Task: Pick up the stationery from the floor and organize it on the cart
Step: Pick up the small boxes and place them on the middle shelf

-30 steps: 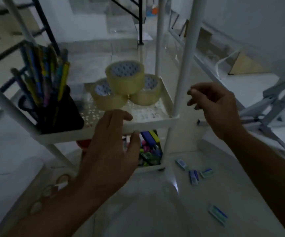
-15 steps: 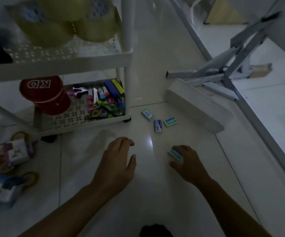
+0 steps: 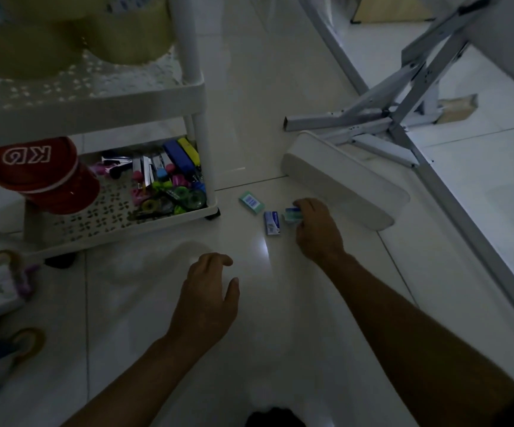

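So the right hand (image 3: 318,232) is down at the floor (image 3: 144,306) with its fingers curled round a small teal box (image 3: 292,215), gripping it from the right. The left hand (image 3: 209,298) hangs over the tiles, fingers relaxed and a bit apart, nothing in it. It's really dim, so the label can't be read, and the fingers cover part of the box. Two more lie just left of that grip: a blue box (image 3: 271,222) right beside it, and a pale green box (image 3: 251,202) a little further, near the cart (image 3: 95,114) corner. Some tape rolls (image 3: 0,258) at the left edge are partly cut off.
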Available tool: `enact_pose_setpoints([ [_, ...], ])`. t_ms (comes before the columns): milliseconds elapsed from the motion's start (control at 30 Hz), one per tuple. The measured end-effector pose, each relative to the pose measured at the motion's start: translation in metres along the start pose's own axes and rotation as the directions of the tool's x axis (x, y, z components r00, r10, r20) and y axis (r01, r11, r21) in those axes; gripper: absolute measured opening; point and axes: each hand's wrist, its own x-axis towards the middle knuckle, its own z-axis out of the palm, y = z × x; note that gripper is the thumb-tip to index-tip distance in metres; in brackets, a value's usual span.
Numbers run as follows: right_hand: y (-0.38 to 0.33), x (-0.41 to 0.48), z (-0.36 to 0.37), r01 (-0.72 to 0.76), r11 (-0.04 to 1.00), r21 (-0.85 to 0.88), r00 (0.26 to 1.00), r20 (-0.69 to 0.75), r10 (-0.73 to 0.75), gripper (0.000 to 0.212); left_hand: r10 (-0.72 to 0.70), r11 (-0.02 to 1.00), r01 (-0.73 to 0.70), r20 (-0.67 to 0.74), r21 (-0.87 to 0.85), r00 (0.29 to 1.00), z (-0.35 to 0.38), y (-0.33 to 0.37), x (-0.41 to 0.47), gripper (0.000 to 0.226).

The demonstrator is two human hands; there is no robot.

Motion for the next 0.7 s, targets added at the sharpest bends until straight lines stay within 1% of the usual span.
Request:
enact_pose_setpoints([
  [33, 0.005, 0.010, 0.001, 0.034, 0.999, -0.032, 0.998, 0.057, -0.032, 0.050, 0.004, 1.000, -0.004, 0.000, -0.001, 1.000, 0.000, -0.003, 0.002, 0.027],
  [100, 0.015, 0.023, 0.005, 0.107, 0.992, -0.073, 0.972, 0.218, -0.089, 0.055, 0.000, 1.000, 0.000, 0.000, 0.003, 1.000, 0.001, -0.006, 0.006, 0.022],
  [133, 0.019, 0.027, 0.006, 0.120, 0.988, -0.094, 0.954, 0.285, -0.089, 0.056, -0.007, 1.000, 0.007, -0.002, 0.004, 1.000, 0.002, -0.008, 0.007, 0.021],
  [167, 0.022, 0.030, 0.008, 0.127, 0.985, -0.121, 0.945, 0.316, -0.083, 0.054, -0.008, 1.000, 0.008, -0.007, 0.003, 1.000, 0.003, -0.009, 0.009, 0.020],
  [267, 0.020, 0.024, 0.009, 0.161, 0.966, -0.201, 0.944, 0.319, -0.091, 0.049, -0.005, 0.999, 0.005, 0.006, -0.042, 1.000, 0.006, -0.011, 0.011, 0.018],
  [333, 0.012, 0.006, 0.007, 0.163, 0.969, -0.188, 0.947, 0.305, -0.100, 0.049, -0.091, 0.984, 0.099, 0.057, -0.151, 0.994, 0.007, -0.009, 0.013, 0.019],
  [367, 0.007, -0.006, 0.007, 0.136, 0.981, -0.137, 0.957, 0.273, -0.094, 0.049, -0.170, 0.959, 0.187, 0.094, -0.215, 0.981, 0.008, -0.006, 0.014, 0.018],
  [400, -0.001, -0.019, 0.007, 0.094, 0.994, -0.051, 0.971, 0.227, -0.081, 0.051, -0.250, 0.917, 0.280, 0.137, -0.284, 0.959, 0.009, -0.002, 0.015, 0.021],
  [433, -0.010, -0.033, 0.008, 0.052, 0.997, 0.057, 0.981, 0.185, -0.062, 0.055, -0.322, 0.848, 0.373, 0.194, -0.377, 0.927, 0.010, 0.002, 0.015, 0.025],
  [467, -0.021, -0.048, 0.008, 0.019, 0.987, 0.161, 0.985, 0.164, -0.046, 0.062, -0.383, 0.733, 0.465, 0.264, -0.496, 0.885, 0.011, 0.008, 0.015, 0.029],
  [500, -0.033, -0.062, 0.007, -0.002, 0.971, 0.240, 0.985, 0.165, -0.039, 0.068, -0.428, 0.587, 0.544, 0.341, -0.600, 0.837, 0.011, 0.014, 0.015, 0.030],
  [533, -0.044, -0.075, 0.007, -0.009, 0.955, 0.296, 0.983, 0.176, -0.045, 0.072, -0.440, 0.449, 0.590, 0.409, -0.671, 0.799, 0.012, 0.018, 0.013, 0.026],
  [567, -0.052, -0.086, 0.007, -0.001, 0.943, 0.333, 0.980, 0.189, -0.065, 0.073, -0.432, 0.368, 0.599, 0.440, -0.711, 0.787, 0.012, 0.021, 0.011, 0.022],
  [633, -0.062, -0.097, 0.006, 0.064, 0.928, 0.367, 0.963, 0.221, -0.154, 0.066, -0.444, 0.328, 0.584, 0.424, -0.743, 0.789, 0.012, 0.021, 0.007, 0.016],
  [700, -0.063, -0.093, 0.002, 0.139, 0.912, 0.387, 0.921, 0.289, -0.263, 0.052, -0.517, 0.291, 0.586, 0.391, -0.756, 0.762, 0.012, 0.014, 0.005, 0.014],
])
